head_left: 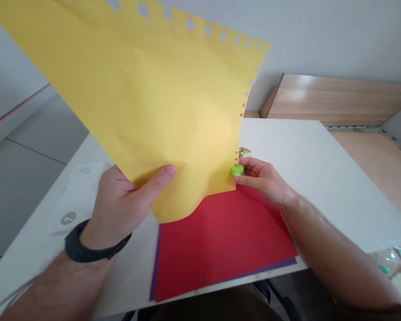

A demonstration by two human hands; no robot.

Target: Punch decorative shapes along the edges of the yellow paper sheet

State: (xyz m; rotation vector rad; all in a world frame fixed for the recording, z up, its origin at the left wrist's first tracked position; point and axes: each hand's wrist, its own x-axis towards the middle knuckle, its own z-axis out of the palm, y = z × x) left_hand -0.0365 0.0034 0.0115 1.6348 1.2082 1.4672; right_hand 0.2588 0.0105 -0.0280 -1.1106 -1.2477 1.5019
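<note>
A large yellow paper sheet is held up in front of me, with small star-shaped holes along its top and right edges. My left hand grips its lower left edge, thumb on the near face and the other fingers hidden behind. At the lower right edge, my right hand pinches a small green paper punch, which sits on the paper's margin. Below the sheet lie a red paper sheet and, peeking out under it, a purple sheet. Behind my right fingers is a small pile of colourful paper bits.
The sheets rest on a white table. A white flat device with a round button lies at the left, partly behind my left hand. Beyond stands a wooden board against the wall. Clear plastic packaging shows at the lower right.
</note>
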